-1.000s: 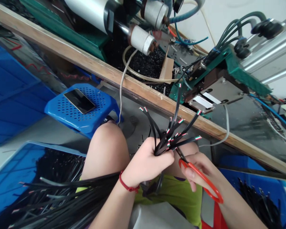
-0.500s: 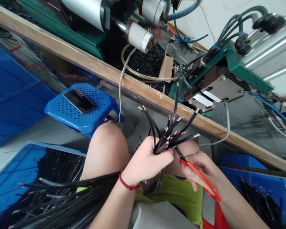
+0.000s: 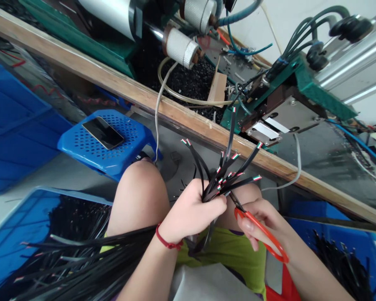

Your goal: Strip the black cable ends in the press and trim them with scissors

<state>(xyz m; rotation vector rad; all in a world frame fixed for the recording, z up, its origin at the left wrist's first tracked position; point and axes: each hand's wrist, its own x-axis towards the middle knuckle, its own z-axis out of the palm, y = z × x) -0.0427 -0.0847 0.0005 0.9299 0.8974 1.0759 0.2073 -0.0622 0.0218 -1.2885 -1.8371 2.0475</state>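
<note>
My left hand (image 3: 196, 209) is closed round a bundle of black cables (image 3: 231, 144). Their stripped ends fan out above the fist, showing red, white and green wire tips. In my right hand (image 3: 263, 221) is a pair of scissors with red handles (image 3: 266, 239). The dark blades reach up to the lower right of the bundle, close to the left thumb; their tips are partly hidden among the cables. More long black cables (image 3: 90, 267) lie across the lap at the left, under the left forearm.
A blue stool (image 3: 131, 133) with a phone (image 3: 103, 132) on it stands left. Blue bins hold cables at lower left (image 3: 6, 238) and right (image 3: 329, 225). Ahead runs a wooden bench edge (image 3: 188, 115), with a green-framed machine (image 3: 319, 90) and black scraps (image 3: 191, 81).
Hardly anything differs. Both hands, the cables and the scissors keep nearly the same place, and the whole view has shifted very slightly.
</note>
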